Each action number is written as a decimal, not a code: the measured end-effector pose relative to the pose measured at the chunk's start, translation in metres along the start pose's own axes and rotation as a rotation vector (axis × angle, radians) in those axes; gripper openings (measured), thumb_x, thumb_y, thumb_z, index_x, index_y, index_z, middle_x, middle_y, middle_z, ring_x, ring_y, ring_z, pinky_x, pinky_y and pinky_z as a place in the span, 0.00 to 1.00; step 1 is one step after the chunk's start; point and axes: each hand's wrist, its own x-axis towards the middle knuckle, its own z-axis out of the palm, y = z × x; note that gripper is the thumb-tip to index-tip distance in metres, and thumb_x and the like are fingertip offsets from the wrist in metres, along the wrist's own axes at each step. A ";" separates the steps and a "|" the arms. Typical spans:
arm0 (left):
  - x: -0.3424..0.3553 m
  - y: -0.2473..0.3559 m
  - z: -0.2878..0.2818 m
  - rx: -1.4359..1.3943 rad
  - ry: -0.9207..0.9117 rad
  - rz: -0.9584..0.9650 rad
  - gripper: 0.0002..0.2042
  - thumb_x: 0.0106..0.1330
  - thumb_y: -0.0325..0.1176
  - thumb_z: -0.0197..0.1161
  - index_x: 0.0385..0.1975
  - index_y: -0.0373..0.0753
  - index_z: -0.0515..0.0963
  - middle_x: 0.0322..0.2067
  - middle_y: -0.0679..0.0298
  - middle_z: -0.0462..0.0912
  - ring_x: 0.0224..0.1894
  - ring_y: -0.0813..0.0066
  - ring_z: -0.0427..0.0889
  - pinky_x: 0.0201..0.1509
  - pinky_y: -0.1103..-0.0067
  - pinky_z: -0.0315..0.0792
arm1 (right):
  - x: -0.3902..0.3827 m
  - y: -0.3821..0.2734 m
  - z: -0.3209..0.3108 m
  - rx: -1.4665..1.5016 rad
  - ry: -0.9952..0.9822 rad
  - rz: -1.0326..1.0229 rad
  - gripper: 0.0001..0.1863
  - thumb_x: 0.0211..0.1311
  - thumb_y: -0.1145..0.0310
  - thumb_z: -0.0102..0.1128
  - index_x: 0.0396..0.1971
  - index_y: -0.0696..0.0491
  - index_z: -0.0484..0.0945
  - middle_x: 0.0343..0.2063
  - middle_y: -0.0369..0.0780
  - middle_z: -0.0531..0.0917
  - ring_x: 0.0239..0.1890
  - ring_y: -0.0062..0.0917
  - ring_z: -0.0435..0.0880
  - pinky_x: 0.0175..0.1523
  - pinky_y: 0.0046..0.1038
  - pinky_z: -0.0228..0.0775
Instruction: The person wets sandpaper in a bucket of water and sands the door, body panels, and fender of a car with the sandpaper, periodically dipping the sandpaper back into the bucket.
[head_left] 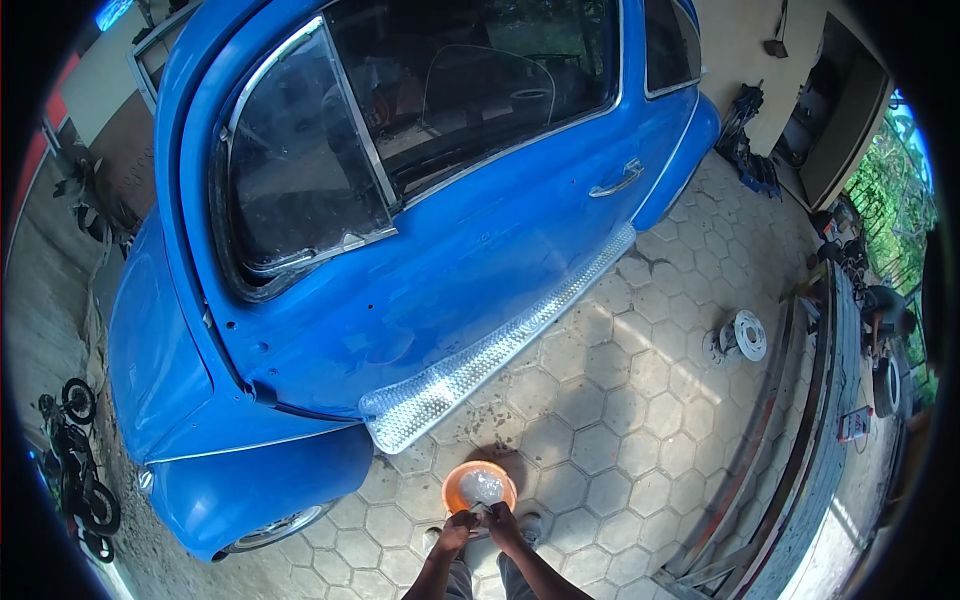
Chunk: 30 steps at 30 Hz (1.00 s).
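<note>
My left hand (457,529) and my right hand (502,524) are close together, low in the view, above the near rim of an orange basin (451,480). Both are closed, and between them shows a small greyish piece that looks like a rag (480,510). Most of it is hidden by my fingers. Whitish, sudsy-looking water (482,486) lies in the basin, which stands on the paving in front of my feet. Just beyond it is the shiny, dimpled running board (500,358) of a blue car (440,270).
The car's front fender (290,485) rises at left. A wheel hub part (748,335) lies on the hexagonal paving (620,420) at right. Long wooden beams (800,480) run along the right side. A small motorcycle (80,470) stands far left. An open doorway (820,100) is at back right.
</note>
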 end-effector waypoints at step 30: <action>0.007 0.118 0.068 0.562 -0.039 -0.076 0.06 0.66 0.23 0.59 0.40 0.34 0.79 0.34 0.65 0.83 0.38 0.78 0.79 0.47 0.81 0.70 | 0.000 -0.078 -0.068 -0.142 -0.242 -0.104 0.21 0.61 0.60 0.67 0.47 0.59 0.79 0.37 0.39 0.84 0.38 0.22 0.81 0.45 0.26 0.73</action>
